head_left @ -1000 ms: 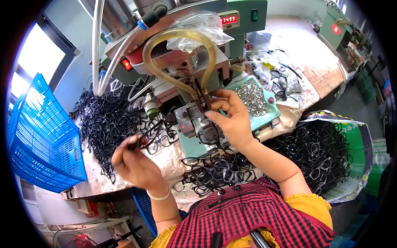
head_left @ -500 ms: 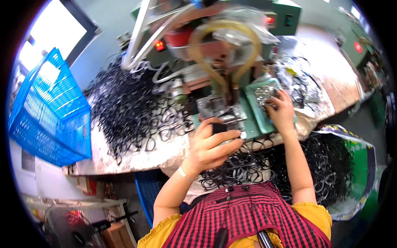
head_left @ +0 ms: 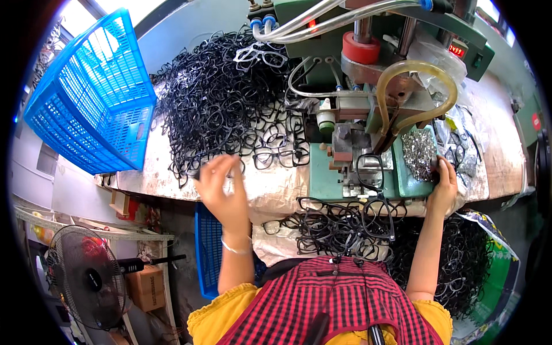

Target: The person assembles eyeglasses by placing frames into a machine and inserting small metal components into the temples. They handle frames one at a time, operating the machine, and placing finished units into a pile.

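Note:
My left hand is raised at the front of the pile of black glasses frames. Its fingers look loosely spread, though motion smears them, and a dark patch shows at one fingertip. At the right rim of a green tray of small shiny metal parts is my right hand. Its fingers are drawn together around a dark bit too small to name. A black glasses frame sits at the metal fixture of the green press, one rim hanging over the front edge.
More black frames lie below the press, and a bag full of them stands at the right. A blue crate is on the left, above a fan. Clear hoses and a yellowish tube loop around the press.
My left hand has moved left, away from the press fixture, uncovering the glasses frame there. My right hand has shifted from inside the tray to its right rim. The view has turned somewhat.

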A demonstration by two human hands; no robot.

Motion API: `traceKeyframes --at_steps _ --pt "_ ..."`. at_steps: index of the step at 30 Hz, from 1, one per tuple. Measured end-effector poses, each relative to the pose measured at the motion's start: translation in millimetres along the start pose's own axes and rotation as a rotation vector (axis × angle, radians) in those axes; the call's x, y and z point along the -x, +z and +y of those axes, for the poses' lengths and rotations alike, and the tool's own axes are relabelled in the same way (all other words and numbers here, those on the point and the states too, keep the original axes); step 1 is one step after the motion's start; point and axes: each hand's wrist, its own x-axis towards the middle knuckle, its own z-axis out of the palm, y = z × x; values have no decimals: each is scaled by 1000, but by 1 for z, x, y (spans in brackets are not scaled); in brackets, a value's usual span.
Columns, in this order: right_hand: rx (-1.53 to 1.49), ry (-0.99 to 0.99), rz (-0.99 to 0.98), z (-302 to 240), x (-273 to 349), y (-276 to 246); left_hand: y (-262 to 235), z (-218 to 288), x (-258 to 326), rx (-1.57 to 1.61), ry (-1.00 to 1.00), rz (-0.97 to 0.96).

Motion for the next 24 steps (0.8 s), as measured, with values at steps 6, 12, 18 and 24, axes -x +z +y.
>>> traceKeyframes --at_steps 6,12,18,24 --pt "29 -41 -188 5 -7 60 68 -98 -19 -695 104 -390" --pt "351 -102 -174 -26 19 52 82 -106 15 -559 -51 -425" --pt "644 -353 -15 -38 38 -15 35 -98 25 682 -791 -440" --pt "499 -419 -365 -95 61 52 49 -45 5 764 -575 -253"
